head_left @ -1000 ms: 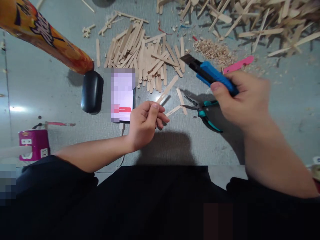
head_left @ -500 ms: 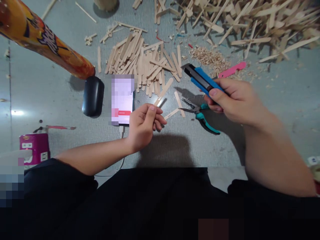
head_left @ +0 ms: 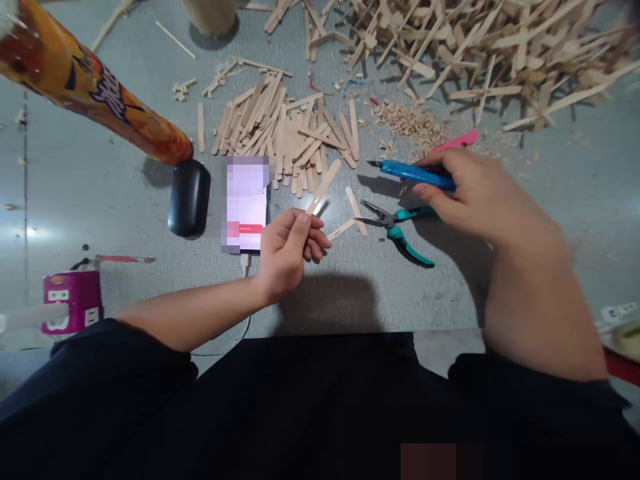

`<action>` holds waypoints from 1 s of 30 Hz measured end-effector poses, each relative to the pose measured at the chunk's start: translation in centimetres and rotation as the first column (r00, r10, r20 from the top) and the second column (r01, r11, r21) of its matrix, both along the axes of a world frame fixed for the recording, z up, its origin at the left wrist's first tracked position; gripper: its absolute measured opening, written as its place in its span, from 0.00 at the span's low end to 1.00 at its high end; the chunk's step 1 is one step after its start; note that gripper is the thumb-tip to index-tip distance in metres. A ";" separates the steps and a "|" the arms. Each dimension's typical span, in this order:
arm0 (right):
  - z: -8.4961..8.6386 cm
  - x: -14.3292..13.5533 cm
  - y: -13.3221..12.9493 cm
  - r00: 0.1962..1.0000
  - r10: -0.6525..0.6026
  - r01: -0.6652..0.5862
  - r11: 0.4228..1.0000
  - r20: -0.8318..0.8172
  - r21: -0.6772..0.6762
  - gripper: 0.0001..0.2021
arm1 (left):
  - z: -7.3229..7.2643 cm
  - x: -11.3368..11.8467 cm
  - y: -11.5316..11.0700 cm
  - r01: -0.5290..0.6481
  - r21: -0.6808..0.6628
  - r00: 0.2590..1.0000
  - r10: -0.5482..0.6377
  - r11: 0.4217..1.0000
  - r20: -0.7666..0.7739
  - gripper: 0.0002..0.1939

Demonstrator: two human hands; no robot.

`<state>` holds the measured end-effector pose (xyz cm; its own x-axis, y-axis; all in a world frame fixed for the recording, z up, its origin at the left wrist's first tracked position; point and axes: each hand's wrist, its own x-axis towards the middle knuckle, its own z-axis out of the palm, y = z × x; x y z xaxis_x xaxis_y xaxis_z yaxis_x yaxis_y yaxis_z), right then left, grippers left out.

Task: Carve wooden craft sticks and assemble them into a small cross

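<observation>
Between the thumb and fingers of my left hand (head_left: 293, 247) is a wooden stick (head_left: 327, 181), tilted up to the right. My right hand (head_left: 465, 193) grips a blue utility knife (head_left: 413, 173), its tip pointing left above the table. Just below the knife, open pliers (head_left: 387, 219) with teal handles lie on the table. Two small wood pieces lie by the pliers' jaws, one of them a short stick (head_left: 356, 210). Beyond my hands is a pile of flat sticks (head_left: 280, 127).
A phone (head_left: 249, 200) with a cable lies left of my left hand, beside a black case (head_left: 189, 198) and an orange bottle (head_left: 110, 93). Crossed sticks (head_left: 480, 47) fill the back right, near wood shavings (head_left: 407, 123) and a pink tool (head_left: 459, 141). A purple socket block (head_left: 75, 300) sits left.
My right hand has turned the utility knife flatter, so its edge faces up, and moved it slightly lower. My left hand holds the stick in nearly the same place.
</observation>
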<state>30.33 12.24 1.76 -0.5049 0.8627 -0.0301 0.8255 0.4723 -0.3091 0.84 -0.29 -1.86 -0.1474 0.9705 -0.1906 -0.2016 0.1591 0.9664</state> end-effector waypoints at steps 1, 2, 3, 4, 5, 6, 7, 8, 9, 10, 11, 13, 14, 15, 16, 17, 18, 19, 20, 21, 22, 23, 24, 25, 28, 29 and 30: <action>-0.1 0.2 0.1 1.000 0.011 -0.011 1.000 0.008 0.008 0.15 | 0.0 0.0 0.0 -0.002 0.004 1.000 0.002 1.000 0.004 0.23; -0.3 0.3 0.3 1.000 0.023 -0.023 1.000 0.017 0.016 0.15 | -0.1 0.0 0.0 -0.005 0.010 1.000 0.005 1.000 0.009 0.23; -0.5 0.4 0.5 0.999 0.038 -0.038 0.999 0.026 0.025 0.14 | -0.2 0.0 0.0 -0.008 0.016 1.000 0.008 1.000 0.014 0.23; -0.7 0.6 0.7 0.998 0.049 -0.050 0.998 0.033 0.031 0.14 | -0.2 0.0 0.0 -0.011 0.022 1.000 0.010 1.000 0.017 0.23; -0.9 0.7 0.9 0.998 0.055 -0.057 0.998 0.041 0.029 0.13 | -0.3 0.0 0.0 -0.013 0.028 1.000 0.012 1.000 0.020 0.23; -1.0 0.9 1.1 0.997 0.059 -0.060 0.998 0.048 0.023 0.13 | -0.4 0.0 0.0 -0.013 0.035 1.000 0.012 0.999 0.021 0.23; -1.2 1.0 1.3 0.997 0.060 -0.061 0.998 0.050 0.012 0.13 | -0.4 0.0 0.0 -0.013 0.043 1.000 0.013 0.999 0.022 0.23; -1.2 1.2 1.5 0.997 0.059 -0.060 0.998 0.050 0.001 0.14 | -0.5 0.1 0.1 -0.014 0.052 1.000 0.013 0.999 0.025 0.23; -1.2 1.2 1.5 0.998 0.057 -0.057 0.998 0.041 0.000 0.14 | -0.6 0.1 0.1 -0.018 0.063 0.999 0.016 0.998 0.030 0.23; -1.1 1.2 1.4 0.998 0.054 -0.055 0.998 0.026 0.012 0.13 | -0.6 0.1 0.1 -0.025 0.072 0.999 0.023 0.997 0.035 0.23; -1.0 1.0 1.2 0.999 0.049 -0.049 0.998 0.003 0.038 0.12 | -0.7 0.2 0.1 -0.035 0.077 0.999 0.032 0.996 0.037 0.23; -0.8 -0.1 0.2 0.997 0.057 -0.050 0.991 -0.055 0.121 0.09 | -0.8 0.3 0.0 -0.052 0.083 0.998 0.049 0.995 0.038 0.22; -0.8 -1.1 -0.6 0.994 0.067 -0.052 0.984 -0.086 0.171 0.09 | -0.8 0.3 0.0 -0.056 0.085 0.998 0.053 0.995 0.037 0.22; -0.8 -2.2 -1.5 0.988 0.123 -0.104 0.977 -0.093 0.188 0.10 | -0.9 0.4 -0.1 -0.058 0.088 0.998 0.055 0.994 0.035 0.22; -0.9 -3.4 -2.4 0.978 0.195 -0.179 0.966 -0.071 0.187 0.11 | -1.0 0.4 -0.1 -0.058 0.093 0.998 0.055 0.994 0.034 0.22; -1.0 -4.8 -3.4 0.970 0.242 -0.228 0.949 -0.037 0.218 0.11 | -1.1 0.4 -0.2 -0.059 0.104 0.998 0.056 0.993 0.036 0.22; -1.1 -6.0 -4.4 0.956 0.289 -0.291 0.934 0.038 0.208 0.12 | -1.1 0.4 -0.2 -0.062 0.115 0.998 0.058 0.991 0.038 0.22; -1.2 -7.1 -5.2 0.944 0.314 -0.329 0.923 0.103 0.199 0.14 | -1.2 0.4 -0.3 -0.068 0.125 0.997 0.063 0.990 0.040 0.22; -1.2 -8.0 -5.9 0.934 0.325 -0.351 0.916 0.151 0.197 0.17 | -1.2 0.5 -0.3 -0.074 0.138 0.997 0.068 0.988 0.044 0.22; -1.2 -8.7 -6.5 0.919 0.346 -0.380 0.904 0.190 0.196 0.19 | -1.2 0.5 -0.3 -0.077 0.151 0.996 0.071 0.986 0.048 0.22; -1.2 -9.1 -6.8 0.907 0.359 -0.402 0.895 0.221 0.194 0.20 | -1.2 0.5 -0.3 -0.082 0.165 0.996 0.075 0.983 0.051 0.22; -1.2 -9.4 -7.1 0.895 0.370 -0.419 0.888 0.249 0.189 0.20 | -1.3 0.5 -0.3 -0.084 0.184 0.996 0.075 0.979 0.053 0.22; -1.1 -9.4 -7.3 0.884 0.380 -0.435 0.882 0.274 0.182 0.20 | -1.3 0.5 -0.3 -0.084 0.207 0.996 0.074 0.975 0.056 0.22; -1.1 -9.4 -7.4 0.872 0.388 -0.449 0.877 0.299 0.171 0.19 | -1.4 0.5 -0.3 -0.084 0.233 0.996 0.072 0.969 0.058 0.22; -1.1 -9.2 -7.8 0.845 0.408 -0.477 0.867 0.346 0.144 0.15 | -1.6 0.5 -0.1 -0.087 0.284 0.996 0.076 0.955 0.052 0.23; -1.1 -9.1 -8.0 0.841 0.415 -0.484 0.864 0.347 0.138 0.13 | -1.6 0.5 -0.1 -0.089 0.290 0.996 0.080 0.953 0.044 0.23; -1.2 -9.1 -8.2 0.839 0.423 -0.489 0.863 0.343 0.130 0.12 | -1.6 0.5 0.0 -0.093 0.293 0.996 0.087 0.952 0.035 0.23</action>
<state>21.24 4.05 0.58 -0.8376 0.5391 -0.0888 0.5360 0.8423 0.0574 1.32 -0.31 -3.50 -0.2360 0.9669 0.0973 -0.2227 -0.1513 0.9631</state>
